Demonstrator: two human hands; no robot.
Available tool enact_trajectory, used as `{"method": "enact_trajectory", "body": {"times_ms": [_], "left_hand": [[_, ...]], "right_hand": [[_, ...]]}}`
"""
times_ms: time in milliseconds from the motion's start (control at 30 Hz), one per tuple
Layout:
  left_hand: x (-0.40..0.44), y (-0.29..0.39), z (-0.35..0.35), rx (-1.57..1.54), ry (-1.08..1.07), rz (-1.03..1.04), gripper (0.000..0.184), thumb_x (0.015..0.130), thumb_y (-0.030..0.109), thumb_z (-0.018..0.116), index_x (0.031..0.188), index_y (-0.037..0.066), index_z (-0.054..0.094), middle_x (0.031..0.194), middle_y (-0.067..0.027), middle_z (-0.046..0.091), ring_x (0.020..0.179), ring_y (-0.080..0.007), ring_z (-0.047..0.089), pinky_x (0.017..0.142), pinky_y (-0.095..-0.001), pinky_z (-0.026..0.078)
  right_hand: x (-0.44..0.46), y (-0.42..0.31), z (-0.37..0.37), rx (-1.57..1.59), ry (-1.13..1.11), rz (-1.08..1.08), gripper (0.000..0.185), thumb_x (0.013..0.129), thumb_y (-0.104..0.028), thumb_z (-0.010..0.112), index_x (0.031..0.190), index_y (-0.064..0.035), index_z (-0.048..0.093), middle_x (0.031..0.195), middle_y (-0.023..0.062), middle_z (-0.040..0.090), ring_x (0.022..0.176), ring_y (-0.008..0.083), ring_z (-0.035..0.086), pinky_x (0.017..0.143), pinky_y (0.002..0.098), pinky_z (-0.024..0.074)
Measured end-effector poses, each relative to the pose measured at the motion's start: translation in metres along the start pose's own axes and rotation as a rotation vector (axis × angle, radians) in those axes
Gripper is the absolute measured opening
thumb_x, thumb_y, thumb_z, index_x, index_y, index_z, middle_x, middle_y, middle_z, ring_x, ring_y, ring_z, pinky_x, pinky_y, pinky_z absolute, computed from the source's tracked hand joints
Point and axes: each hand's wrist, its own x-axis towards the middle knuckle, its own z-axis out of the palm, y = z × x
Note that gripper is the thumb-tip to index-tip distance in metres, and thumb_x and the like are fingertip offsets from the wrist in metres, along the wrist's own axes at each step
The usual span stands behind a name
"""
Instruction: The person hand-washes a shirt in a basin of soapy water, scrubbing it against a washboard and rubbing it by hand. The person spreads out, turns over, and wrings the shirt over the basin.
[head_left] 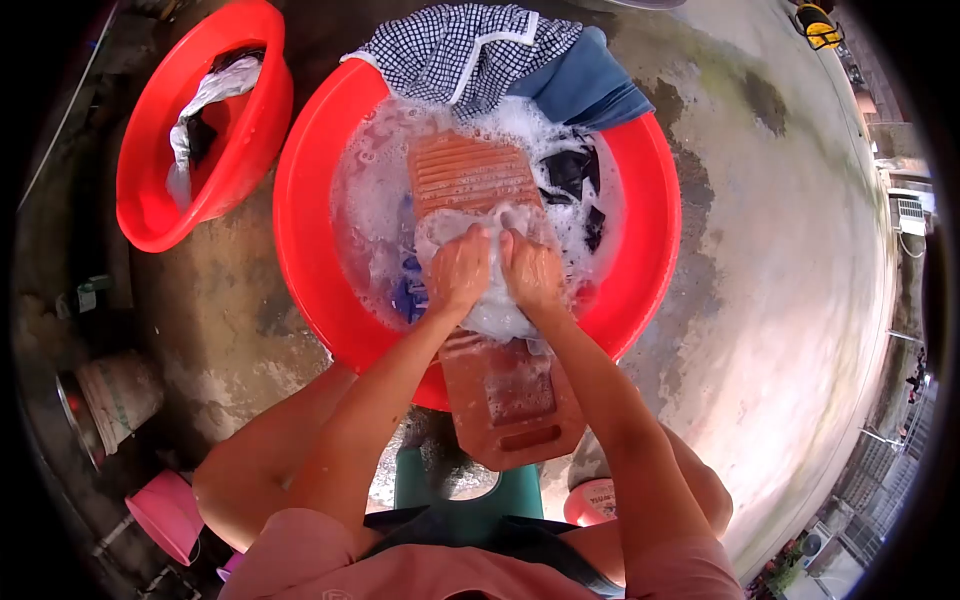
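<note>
A ribbed, reddish-brown washboard (pixel 475 172) slopes out of a large red basin (pixel 655 230) towards my body, its slotted end past the near rim. On its middle lies a wet, soapy white cloth (pixel 498 315). My left hand (pixel 460 268) is closed on the cloth's left side, and my right hand (pixel 532 268) grips it close by on the right. Suds fill the water around the board. A dark cloth (pixel 568 172) floats at the right, and a blue cloth (pixel 408 295) shows at the left.
Over the basin's far rim hang a black-and-white checked cloth (pixel 425 45) and a blue denim-like cloth (pixel 595 85). A second red basin (pixel 265 110) holds a whitish cloth (pixel 185 135) at upper left. A bucket (pixel 125 395) and a pink pail (pixel 168 515) stand lower left; beneath me is a green stool (pixel 520 490).
</note>
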Motion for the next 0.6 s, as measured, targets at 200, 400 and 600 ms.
{"method": "enact_trajectory", "body": {"times_ms": [200,400,600], "left_hand": [[0.047,-0.007,-0.007,0.251,0.14,0.22,0.039,0.087,0.039,0.038,0.106,0.011,0.056,0.132,-0.0175,0.033,0.118,-0.0372,0.033,0.089,-0.0519,0.032],[-0.101,-0.008,0.013,-0.294,0.26,0.091,0.034,0.088,0.033,0.044,0.089,0.004,0.059,0.131,-0.017,0.04,0.124,-0.0417,0.025,0.094,-0.0644,0.017],[-0.175,-0.012,0.045,-0.22,0.388,0.276,0.012,0.073,0.014,0.054,0.075,0.003,0.056,0.092,-0.0109,0.058,0.089,-0.0326,0.053,0.08,-0.0458,0.039]], "right_hand": [[0.035,-0.006,-0.012,0.029,-0.072,0.213,0.033,0.082,-0.038,0.049,0.089,-0.0082,0.06,0.104,0.018,0.048,0.095,0.0349,0.045,0.075,0.0455,0.0387],[-0.101,-0.039,-0.057,0.431,0.025,0.302,0.035,0.083,-0.04,0.052,0.093,-0.0083,0.062,0.134,0.0164,0.034,0.124,0.0404,0.026,0.098,0.0559,0.0182],[-0.184,-0.036,-0.045,0.449,0.255,0.206,0.025,0.077,-0.023,0.055,0.076,0.0019,0.058,0.105,0.0217,0.052,0.095,0.0409,0.045,0.086,0.0492,0.0302]]}}
